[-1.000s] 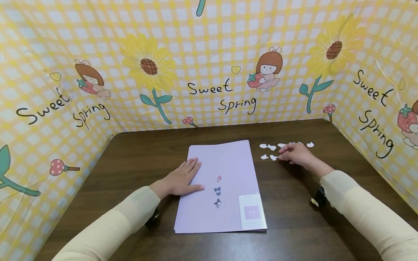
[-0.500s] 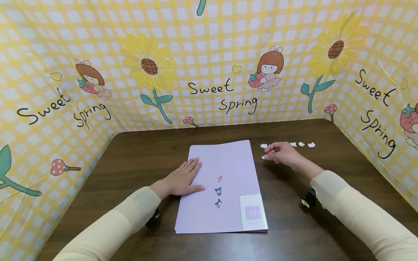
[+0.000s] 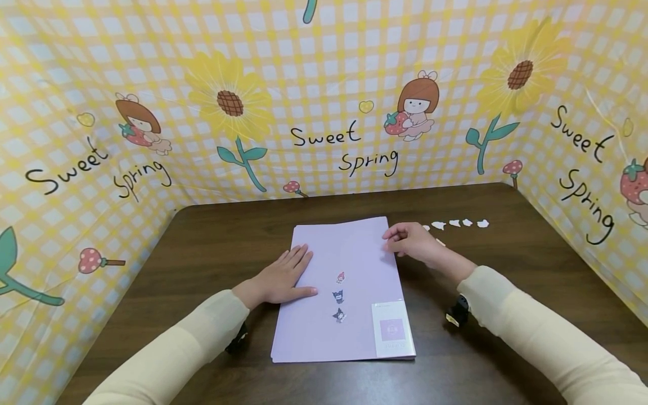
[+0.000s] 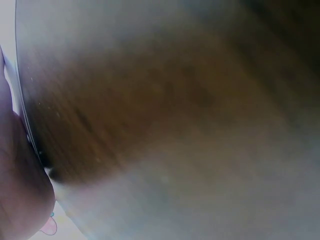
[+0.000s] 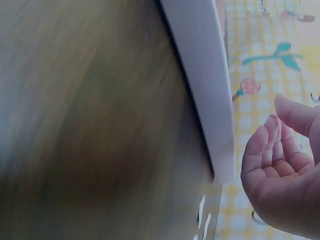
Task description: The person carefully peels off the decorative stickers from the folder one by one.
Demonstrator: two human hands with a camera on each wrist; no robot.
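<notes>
A pale lilac sheet stack or folder (image 3: 349, 247) lies on the table. My left hand (image 3: 278, 279) rests on its left edge with fingers spread; in the left wrist view only part of this hand (image 4: 22, 185) shows. Three small cartoon-character stickers (image 3: 338, 296) form a column on the lilac surface. Over the upper right edge is my right hand (image 3: 412, 243), its thumb and fingertips drawn together in a pinch on a small sticker, which is almost wholly hidden. The right wrist view shows this right hand (image 5: 282, 160) with curled fingers beside the sheet's edge.
Several white sticker cutouts (image 3: 454, 223) lie in a row on the dark wooden table (image 3: 217, 236), partly behind the right hand. A clear label pocket (image 3: 394, 329) covers the folder's lower right corner. A yellow checked cloth (image 3: 324, 101) walls the table's back and sides.
My right hand has moved left from the white cutouts to the lilac sheet's upper right edge. My left hand has stayed in place, and the three stickers on the sheet have not moved.
</notes>
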